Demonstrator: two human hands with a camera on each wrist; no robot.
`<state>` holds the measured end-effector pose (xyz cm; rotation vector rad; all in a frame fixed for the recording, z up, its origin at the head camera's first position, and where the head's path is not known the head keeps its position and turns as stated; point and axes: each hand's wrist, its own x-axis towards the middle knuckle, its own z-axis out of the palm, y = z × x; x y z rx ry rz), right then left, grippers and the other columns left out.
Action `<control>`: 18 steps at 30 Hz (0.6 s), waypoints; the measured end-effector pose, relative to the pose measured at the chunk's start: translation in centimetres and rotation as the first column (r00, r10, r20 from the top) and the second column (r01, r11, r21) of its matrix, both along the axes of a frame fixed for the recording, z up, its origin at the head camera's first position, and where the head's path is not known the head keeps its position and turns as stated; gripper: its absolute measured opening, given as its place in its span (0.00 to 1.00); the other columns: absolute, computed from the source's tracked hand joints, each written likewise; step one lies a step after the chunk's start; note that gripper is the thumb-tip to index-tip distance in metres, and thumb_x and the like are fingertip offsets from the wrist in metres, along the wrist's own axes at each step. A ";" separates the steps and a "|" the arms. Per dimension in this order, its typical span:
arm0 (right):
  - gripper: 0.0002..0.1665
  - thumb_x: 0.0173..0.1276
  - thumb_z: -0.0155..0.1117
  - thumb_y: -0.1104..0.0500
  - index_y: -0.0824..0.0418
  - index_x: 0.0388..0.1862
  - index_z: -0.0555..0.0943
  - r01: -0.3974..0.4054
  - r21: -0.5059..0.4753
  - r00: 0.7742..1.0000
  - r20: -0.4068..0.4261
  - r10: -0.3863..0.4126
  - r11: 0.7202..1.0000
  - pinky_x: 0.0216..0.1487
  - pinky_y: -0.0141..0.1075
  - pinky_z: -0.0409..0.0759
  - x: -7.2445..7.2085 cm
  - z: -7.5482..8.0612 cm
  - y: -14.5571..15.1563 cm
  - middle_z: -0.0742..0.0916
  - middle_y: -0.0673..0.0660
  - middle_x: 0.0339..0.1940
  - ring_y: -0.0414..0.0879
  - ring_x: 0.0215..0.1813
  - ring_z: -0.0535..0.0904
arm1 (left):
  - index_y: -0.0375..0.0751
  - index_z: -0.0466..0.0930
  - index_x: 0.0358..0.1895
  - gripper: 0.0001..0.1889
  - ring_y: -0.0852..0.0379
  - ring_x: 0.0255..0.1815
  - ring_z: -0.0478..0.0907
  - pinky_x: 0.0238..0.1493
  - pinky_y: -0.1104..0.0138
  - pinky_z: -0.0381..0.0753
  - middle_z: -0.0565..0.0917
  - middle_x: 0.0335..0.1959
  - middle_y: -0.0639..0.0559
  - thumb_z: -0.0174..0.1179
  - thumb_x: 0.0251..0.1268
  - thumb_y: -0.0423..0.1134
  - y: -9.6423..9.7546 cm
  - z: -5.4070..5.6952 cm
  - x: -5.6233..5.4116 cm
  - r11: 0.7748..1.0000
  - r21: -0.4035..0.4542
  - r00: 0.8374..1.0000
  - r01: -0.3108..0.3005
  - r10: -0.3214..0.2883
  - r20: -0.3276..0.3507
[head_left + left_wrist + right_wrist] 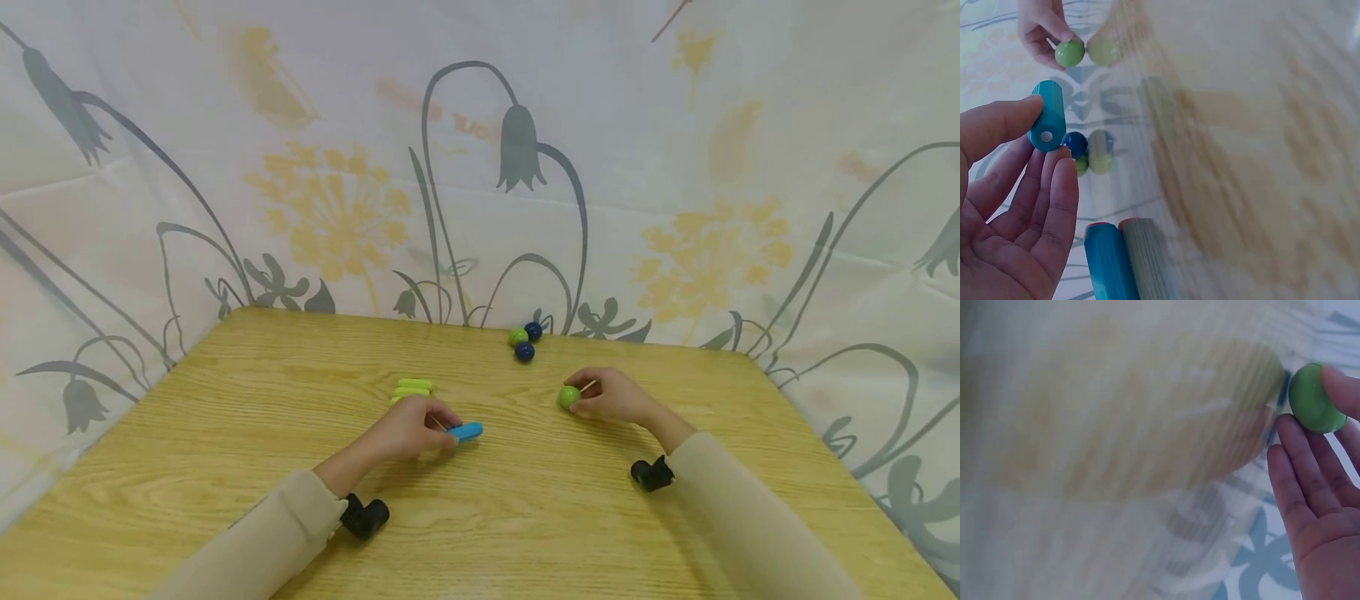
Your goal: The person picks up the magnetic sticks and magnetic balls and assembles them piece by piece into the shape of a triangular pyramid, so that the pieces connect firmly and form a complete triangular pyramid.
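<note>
In the head view my left hand pinches a blue ridged cylinder at mid-table. Close up, the left wrist view shows a round pale spot, like a hole, in the end of this blue cylinder, held between thumb and fingers. Farther right, my right hand pinches a glossy green ball between thumb and fingertips. The right wrist view has the green ball under the thumb, with the other fingers extended below. Several yellow-green sticks lie just behind my left hand, which partly hides them.
Toward the table's back edge, two dark blue balls and a green ball sit close together. Another blue cylinder shows low in the left wrist view. A flower-printed cloth hangs behind the wooden table.
</note>
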<state>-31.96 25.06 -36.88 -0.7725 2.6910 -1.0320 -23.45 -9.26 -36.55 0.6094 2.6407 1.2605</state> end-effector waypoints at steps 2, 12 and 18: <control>0.22 0.60 0.68 0.61 0.68 0.52 0.78 -0.007 -0.006 1.000 -0.001 0.007 1.000 0.41 0.39 0.80 0.5 0.0 -0.4 0.82 0.61 0.44 0.53 0.44 0.80 | 0.37 0.82 0.43 0.11 0.57 0.36 0.77 0.35 0.66 0.77 0.80 0.35 0.53 0.66 0.56 0.34 0.1 0.0 -0.1 1.000 0.007 1.000 -0.009 0.009 0.010; 0.22 0.61 0.67 0.62 0.69 0.53 0.77 -0.081 -0.036 0.997 0.018 0.081 0.996 0.41 0.34 0.79 2.5 0.1 -1.8 0.81 0.61 0.46 0.51 0.44 0.80 | 0.36 0.82 0.42 0.11 0.56 0.36 0.77 0.34 0.67 0.78 0.80 0.35 0.52 0.66 0.56 0.34 0.6 0.0 -0.1 1.000 0.023 1.000 0.001 -0.001 -0.009; 0.21 0.61 0.66 0.63 0.70 0.52 0.77 -0.111 -0.064 0.993 0.019 0.113 0.992 0.42 0.34 0.79 4.1 0.9 -2.8 0.80 0.63 0.46 0.52 0.43 0.80 | 0.35 0.83 0.41 0.09 0.55 0.36 0.79 0.34 0.68 0.78 0.81 0.34 0.52 0.66 0.56 0.32 1.2 0.2 -0.1 0.999 0.039 1.000 0.011 -0.011 -0.011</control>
